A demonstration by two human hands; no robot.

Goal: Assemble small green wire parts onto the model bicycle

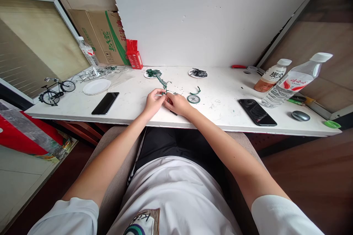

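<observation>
My left hand (154,100) and my right hand (178,103) meet near the table's front edge, fingertips pinched together around a small dark green part (166,90). Its details are hidden by the fingers. Just beyond them lie thin green pieces (162,80), reaching back to a white plate (146,75) heaped with green parts (153,73). To the right of my right hand is a small spoked wheel (193,98), with a curved green piece (197,90) behind it. A second plate (191,74) holds black parts (199,72).
A black model bicycle (52,91), stacked white plates (97,86) and a phone (105,103) are at left. At right are another phone (256,112), two bottles (273,75) (298,80) and a mouse (300,115). A red box (134,58) stands at the back.
</observation>
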